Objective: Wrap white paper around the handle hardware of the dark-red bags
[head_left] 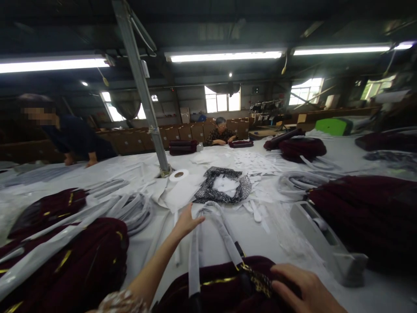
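My left hand (188, 221) reaches forward over the white table (267, 243) and its fingers close on the far end of a looped white strap (211, 226). The strap's two bands run back to a dark maroon fabric bundle (224, 287) with gold trim at the near edge. My right hand (304, 289) lies on top of that bundle, fingers curled down and pressed onto the cloth beside a patterned gold-and-black piece (257, 280).
Maroon fabric piles lie at left (65, 256) and right (368, 213). A grey tape dispenser (329, 243) sits at right, a black-and-white patterned cloth (224, 187) and a white roll (179, 174) ahead. A metal pole (143, 95) rises from the table. Two people work at the far side.
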A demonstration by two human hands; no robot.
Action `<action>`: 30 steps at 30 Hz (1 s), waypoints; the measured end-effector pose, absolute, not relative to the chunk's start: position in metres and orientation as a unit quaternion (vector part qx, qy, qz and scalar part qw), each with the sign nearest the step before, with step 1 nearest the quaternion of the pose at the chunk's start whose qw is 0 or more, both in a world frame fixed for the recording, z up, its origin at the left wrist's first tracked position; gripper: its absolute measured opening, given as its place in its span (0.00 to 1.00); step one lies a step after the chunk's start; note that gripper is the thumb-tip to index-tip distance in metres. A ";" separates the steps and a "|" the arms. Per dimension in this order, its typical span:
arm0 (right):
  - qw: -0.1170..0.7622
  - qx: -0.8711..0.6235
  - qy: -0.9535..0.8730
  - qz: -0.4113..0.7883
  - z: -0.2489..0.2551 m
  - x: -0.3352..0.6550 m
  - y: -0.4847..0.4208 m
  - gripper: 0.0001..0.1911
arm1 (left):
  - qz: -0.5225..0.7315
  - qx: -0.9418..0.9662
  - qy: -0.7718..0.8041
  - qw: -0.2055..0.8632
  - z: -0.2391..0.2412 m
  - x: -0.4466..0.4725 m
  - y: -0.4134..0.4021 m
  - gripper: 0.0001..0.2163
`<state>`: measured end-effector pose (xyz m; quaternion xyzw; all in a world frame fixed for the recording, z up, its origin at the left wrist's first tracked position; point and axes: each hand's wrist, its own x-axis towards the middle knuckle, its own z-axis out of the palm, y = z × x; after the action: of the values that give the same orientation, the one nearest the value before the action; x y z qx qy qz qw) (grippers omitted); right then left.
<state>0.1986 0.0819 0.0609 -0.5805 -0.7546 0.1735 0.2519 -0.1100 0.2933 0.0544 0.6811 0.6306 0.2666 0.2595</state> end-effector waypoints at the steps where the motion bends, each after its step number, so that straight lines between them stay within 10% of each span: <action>1: 0.256 -0.588 -0.745 0.183 0.062 0.192 0.096 0.14 | 0.264 0.679 0.631 0.267 0.045 -0.102 0.313 0.41; 12: 0.303 -0.613 -0.714 0.151 0.045 0.112 0.282 0.11 | 0.269 0.645 0.622 0.355 0.015 -0.087 0.381 0.08; 21: 0.352 -0.561 -0.738 0.130 0.075 0.066 0.300 0.12 | 0.341 0.599 0.445 0.572 0.115 -0.100 0.349 0.32; 30: 0.400 -0.529 -0.748 0.032 0.126 0.105 0.266 0.11 | 0.130 0.742 0.391 0.530 0.169 -0.095 0.309 0.23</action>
<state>0.1050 0.2664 0.1264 -0.5290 -0.7476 0.0316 0.4003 -0.0949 0.3093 0.1688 0.7418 0.3906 0.1296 0.5295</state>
